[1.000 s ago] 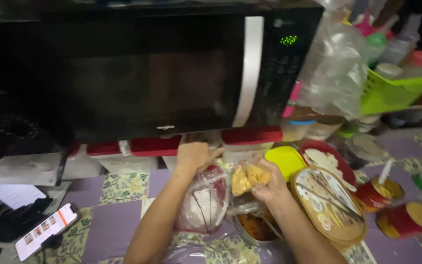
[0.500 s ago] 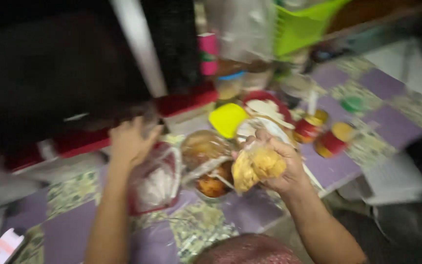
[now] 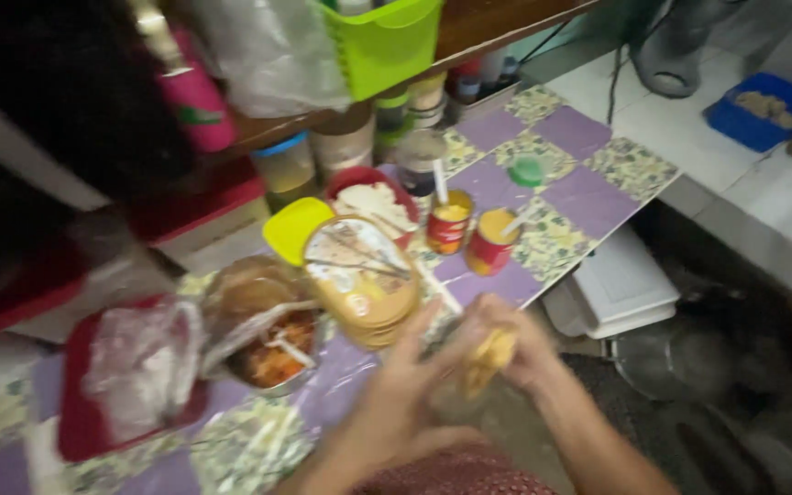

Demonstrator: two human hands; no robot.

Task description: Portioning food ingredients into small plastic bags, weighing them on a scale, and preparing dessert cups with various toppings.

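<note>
Purple-and-floral tiled counter (image 3: 588,197) crowded with containers: at its front edge both hands meet, right hand (image 3: 515,344) closed around a yellowish crumpled snack bag (image 3: 490,357), left hand (image 3: 410,394) half-open alongside; steady support underneath would help.

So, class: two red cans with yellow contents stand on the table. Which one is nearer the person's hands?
The red can on the right, at the table's front edge. The other red can stands further back, beside the dark jar.

Dim indoor light, heavy motion blur
</note>
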